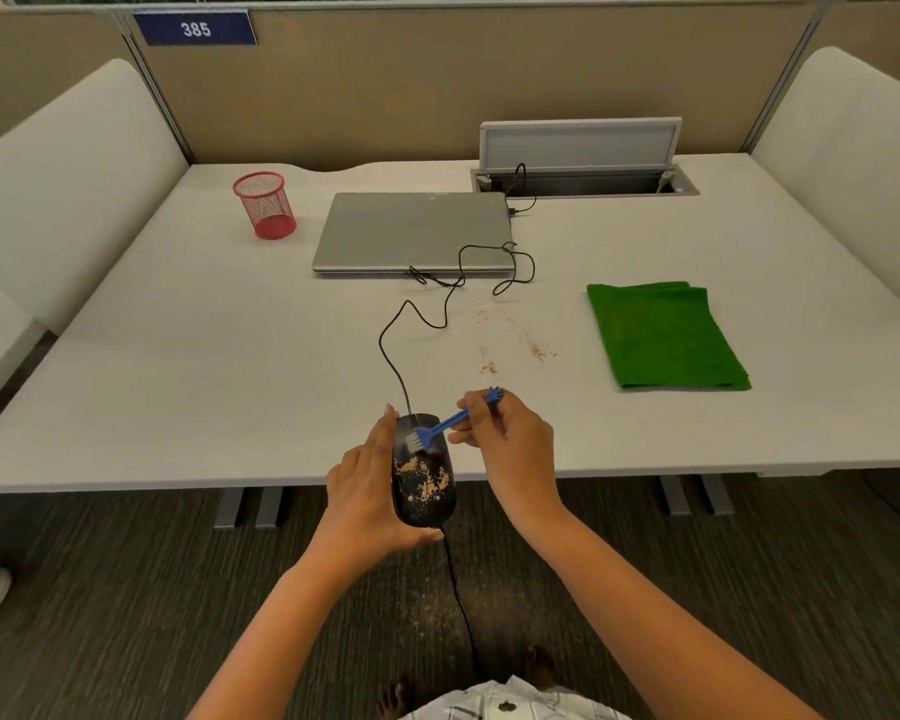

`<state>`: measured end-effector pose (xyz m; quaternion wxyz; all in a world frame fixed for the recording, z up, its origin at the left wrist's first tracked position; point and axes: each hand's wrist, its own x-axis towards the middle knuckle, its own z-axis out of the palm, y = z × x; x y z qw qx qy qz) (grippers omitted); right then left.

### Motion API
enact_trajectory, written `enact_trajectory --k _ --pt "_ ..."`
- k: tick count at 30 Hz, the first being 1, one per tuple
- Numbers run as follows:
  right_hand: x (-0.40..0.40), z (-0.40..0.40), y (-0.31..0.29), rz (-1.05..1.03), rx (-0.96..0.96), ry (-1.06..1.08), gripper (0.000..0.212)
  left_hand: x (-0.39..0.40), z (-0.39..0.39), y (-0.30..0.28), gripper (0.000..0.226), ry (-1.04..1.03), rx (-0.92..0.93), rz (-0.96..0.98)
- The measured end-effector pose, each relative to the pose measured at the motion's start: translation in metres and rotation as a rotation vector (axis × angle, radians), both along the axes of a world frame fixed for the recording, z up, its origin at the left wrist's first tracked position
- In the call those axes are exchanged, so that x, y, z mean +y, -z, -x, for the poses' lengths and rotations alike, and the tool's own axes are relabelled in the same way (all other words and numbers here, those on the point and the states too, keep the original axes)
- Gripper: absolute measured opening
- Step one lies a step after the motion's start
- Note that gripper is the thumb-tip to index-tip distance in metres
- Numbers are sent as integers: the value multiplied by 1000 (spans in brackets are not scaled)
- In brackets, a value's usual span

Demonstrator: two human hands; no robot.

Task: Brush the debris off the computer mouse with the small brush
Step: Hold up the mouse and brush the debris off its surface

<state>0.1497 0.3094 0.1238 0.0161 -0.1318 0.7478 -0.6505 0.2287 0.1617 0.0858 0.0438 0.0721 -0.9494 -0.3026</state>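
Two hands work at the near edge of the desk [178, 387]. The right hand [507, 439] pinches the brush [450, 421] by its handle, bristles angled down-left onto the mouse [423, 472]. The left hand [370, 491] cups the mouse lengthwise, front end away, tan crumbs [427, 485] on its back.

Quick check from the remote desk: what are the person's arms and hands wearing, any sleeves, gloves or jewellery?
Both forearms are bare to the frame's lower edge: no sleeves show. The left hand and right hand have no gloves, and no rings, watch or bracelets are visible.
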Motion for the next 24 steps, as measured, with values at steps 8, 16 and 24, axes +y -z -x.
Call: enact_trajectory --k 8,16,24 --pt "-10 5 -5 -17 33 -14 16 -1 4 4 140 60 -27 111" --pt "-12 3 3 -211 104 -81 22 -2 11 0 141 25 -25 39" --pt "-17 9 -5 -256 182 -49 22 -2 18 -3 139 14 -3 20"
